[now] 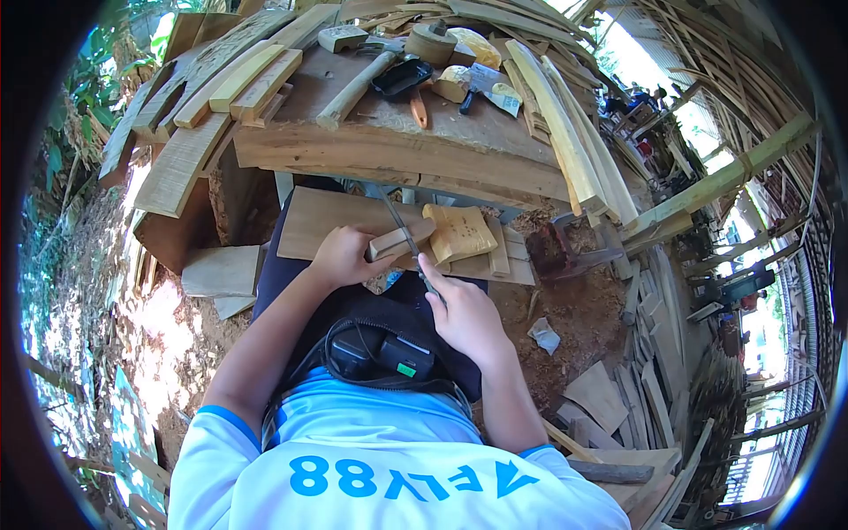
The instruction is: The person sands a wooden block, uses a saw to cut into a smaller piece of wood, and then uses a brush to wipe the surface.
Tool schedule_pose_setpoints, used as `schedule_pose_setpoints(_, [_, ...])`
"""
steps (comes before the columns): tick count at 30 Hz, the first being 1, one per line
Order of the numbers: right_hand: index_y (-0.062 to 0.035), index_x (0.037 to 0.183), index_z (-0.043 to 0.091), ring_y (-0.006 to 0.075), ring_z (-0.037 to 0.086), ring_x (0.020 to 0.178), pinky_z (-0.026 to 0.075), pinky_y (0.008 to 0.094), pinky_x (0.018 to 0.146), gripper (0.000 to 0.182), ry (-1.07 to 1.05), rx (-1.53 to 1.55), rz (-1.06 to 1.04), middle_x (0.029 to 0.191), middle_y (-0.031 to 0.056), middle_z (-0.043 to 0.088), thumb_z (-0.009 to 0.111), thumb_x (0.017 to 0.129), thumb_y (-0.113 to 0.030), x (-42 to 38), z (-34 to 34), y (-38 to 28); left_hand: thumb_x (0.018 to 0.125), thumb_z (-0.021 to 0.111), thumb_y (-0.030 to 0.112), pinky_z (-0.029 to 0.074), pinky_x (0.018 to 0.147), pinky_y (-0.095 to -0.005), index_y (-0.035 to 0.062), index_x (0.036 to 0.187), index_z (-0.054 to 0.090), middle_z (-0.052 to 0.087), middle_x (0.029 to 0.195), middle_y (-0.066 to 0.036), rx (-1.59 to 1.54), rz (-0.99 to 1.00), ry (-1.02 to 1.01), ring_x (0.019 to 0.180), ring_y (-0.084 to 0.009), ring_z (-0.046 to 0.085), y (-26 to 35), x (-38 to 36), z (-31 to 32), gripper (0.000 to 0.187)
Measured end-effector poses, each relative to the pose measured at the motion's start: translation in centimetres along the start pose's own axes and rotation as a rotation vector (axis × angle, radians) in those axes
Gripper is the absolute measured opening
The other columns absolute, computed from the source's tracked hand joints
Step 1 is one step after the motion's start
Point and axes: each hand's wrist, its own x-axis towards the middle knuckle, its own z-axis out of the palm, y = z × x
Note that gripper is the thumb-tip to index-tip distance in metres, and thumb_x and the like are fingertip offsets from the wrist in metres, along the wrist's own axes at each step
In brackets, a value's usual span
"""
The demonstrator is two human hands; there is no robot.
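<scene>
My left hand (pixel 343 258) is closed around one end of a small wooden block (pixel 409 237) above my lap. My right hand (pixel 465 316) grips the near end of a long, narrow metal file (pixel 394 210), whose blade slants away and crosses the block; whether they touch is hard to tell. Beneath both lies a flat wooden board (pixel 309 221) across my thighs. Just right of the file, a yellowish wood piece with markings (pixel 459 233) rests on the board, beside a few narrow strips (pixel 500 252).
Ahead stands a heavy wooden bench (pixel 397 157) bearing a wooden-handled hammer (pixel 358 88), a black tray (pixel 402 78) and a round wooden piece (pixel 431 42). Planks (pixel 256 84) stack at its left, long strips (pixel 565 132) at its right. Offcuts (pixel 609 402) lie on the right-hand ground.
</scene>
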Motion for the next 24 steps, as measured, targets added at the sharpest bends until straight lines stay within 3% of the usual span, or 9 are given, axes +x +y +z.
schedule_pose_setpoints(4, [-0.0195,0.157,0.046,0.0445,0.068,0.093,0.053,0.0499,0.080,0.062,-0.051,0.027,0.056,0.101,0.0226,0.071,0.063,0.098,-0.011,-2.7,-1.2,-0.2,0.079,0.080,0.035,0.057,0.067,-0.0456,0.0009,0.075,0.073,0.071,0.078,-0.020,0.046,-0.114,-0.057,0.072,-0.0393,0.069,0.5,0.3,-0.6,0.035])
schedule_pose_setpoints(8, [-0.0204,0.155,0.048,0.0444,0.068,0.095,0.054,0.0468,0.083,0.060,-0.057,0.028,0.099,0.106,0.0236,0.072,0.063,0.097,-0.011,-7.3,-2.5,-0.1,0.080,0.080,0.036,0.057,0.068,-0.0454,0.0004,0.075,0.073,0.069,0.077,-0.018,0.030,-0.085,-0.005,0.072,-0.0390,0.069,0.3,0.4,-0.2,0.036])
schedule_pose_setpoints(15, [-0.0209,0.157,0.046,0.0451,0.067,0.092,0.053,0.0487,0.082,0.062,-0.030,0.045,0.047,0.101,0.0228,0.071,0.063,0.098,-0.011,-2.1,-0.3,0.2,0.081,0.079,0.037,0.057,0.067,-0.0449,-0.0007,0.074,0.072,0.069,0.076,-0.017,0.001,-0.019,-0.035,0.071,-0.0387,0.069,-0.2,-0.3,0.4,0.039])
schedule_pose_setpoints(17, [-0.0213,0.158,0.043,0.0402,0.068,0.089,0.055,0.0502,0.077,0.060,0.023,-0.032,-0.023,0.098,0.0171,0.070,0.059,0.100,-0.015,-0.4,0.5,0.4,0.081,0.079,0.038,0.057,0.067,-0.0450,-0.0007,0.074,0.073,0.069,0.076,-0.018,0.041,-0.031,-0.057,0.071,-0.0390,0.069,0.0,-0.1,-0.1,0.039])
schedule_pose_setpoints(22, [-0.0200,0.157,0.044,0.0397,0.069,0.088,0.055,0.0494,0.077,0.060,-0.031,-0.037,0.002,0.099,0.0167,0.070,0.059,0.099,-0.015,-2.9,-1.1,0.2,0.080,0.079,0.039,0.057,0.067,-0.0455,-0.0008,0.075,0.073,0.070,0.076,-0.018,0.045,-0.057,-0.041,0.072,-0.0399,0.069,-0.3,0.0,0.1,0.041])
schedule_pose_setpoints(24, [-0.0206,0.157,0.045,0.0393,0.069,0.086,0.054,0.0491,0.075,0.061,-0.020,-0.038,-0.012,0.096,0.0170,0.069,0.060,0.099,-0.014,-5.6,-2.1,0.3,0.081,0.082,0.032,0.057,0.067,-0.0442,0.0030,0.089,0.078,0.072,0.080,-0.017,0.046,-0.059,-0.017,0.072,-0.0386,0.069,-0.4,0.1,0.1,0.030])
